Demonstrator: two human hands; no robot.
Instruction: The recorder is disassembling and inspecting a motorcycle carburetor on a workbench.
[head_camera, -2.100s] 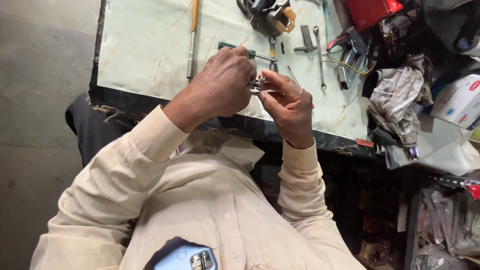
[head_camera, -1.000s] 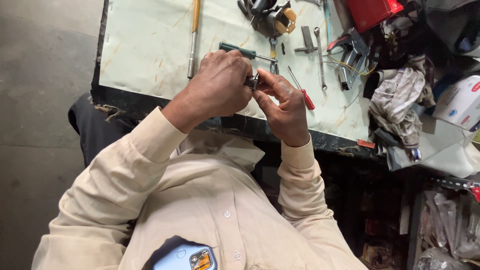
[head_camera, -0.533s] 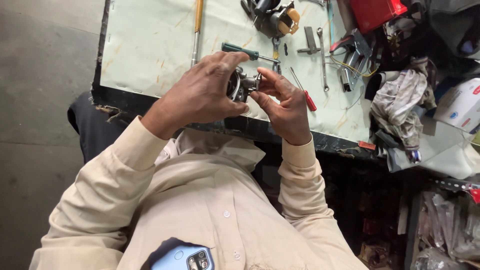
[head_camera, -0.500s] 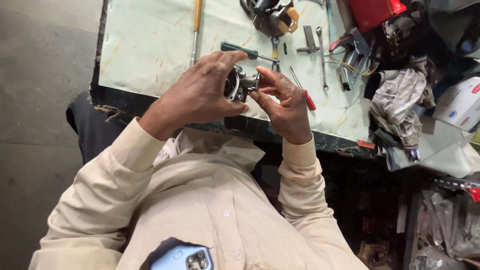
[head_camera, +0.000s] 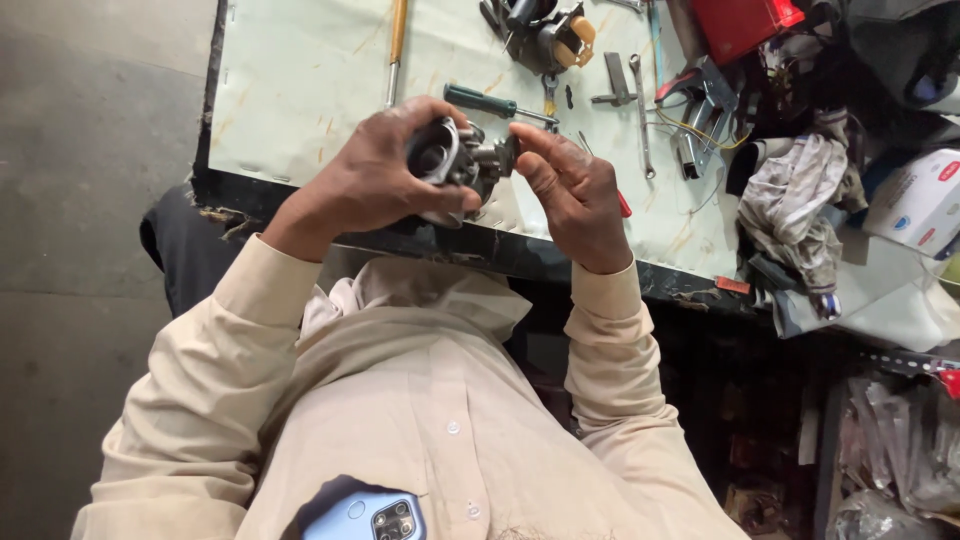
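Above the bench (head_camera: 300, 90) edge, the left hand (head_camera: 375, 185) has its grip clenched around the small metal part (head_camera: 455, 160); the right hand (head_camera: 570, 195) pinches its protruding end. Best braced firmly, turned gently.

One head-worn camera looks steeply down, close over both hands, workbench (head_camera: 300, 90) just beyond them.

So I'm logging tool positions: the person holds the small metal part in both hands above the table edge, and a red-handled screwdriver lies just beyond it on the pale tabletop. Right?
Not quite: the screwdriver lying just beyond has a dark green handle, not red, as the head view shows. The rest holds: the left hand and right hand hold the small metal part above the edge of the pale tabletop.
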